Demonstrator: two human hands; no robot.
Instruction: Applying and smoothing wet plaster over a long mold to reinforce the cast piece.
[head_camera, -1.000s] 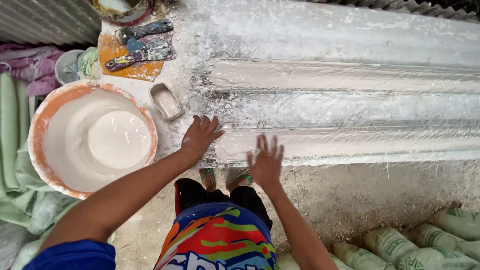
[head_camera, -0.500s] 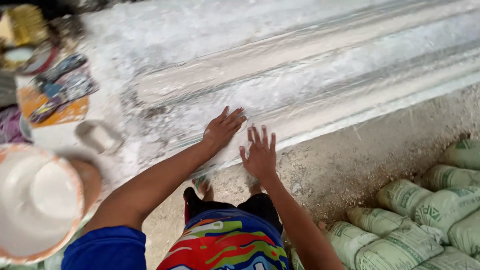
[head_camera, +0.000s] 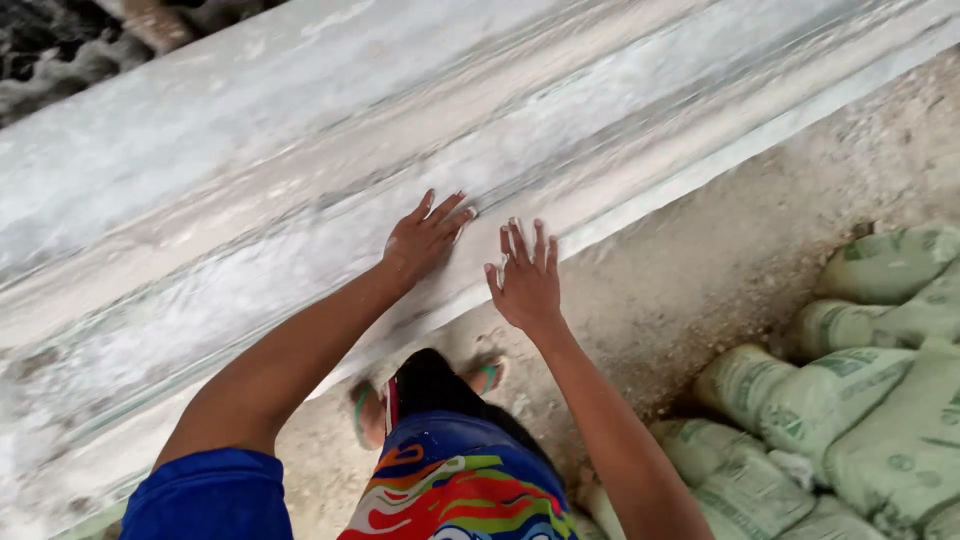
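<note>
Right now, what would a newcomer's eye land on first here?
First, the two bare hands at centre: the left hand lies flat, fingers spread, on a long white ridged slab running across the frame, and the right hand is at its near edge. Next, the green sacks piled at lower right on the dusty ground.

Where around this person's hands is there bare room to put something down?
The dusty ground between the long white moulded slab and the stacked sacks is bare. The slab's upper flat strip, beyond the left hand and right hand, is also free. It is crowded lower right, where the sacks lie packed together.
</note>
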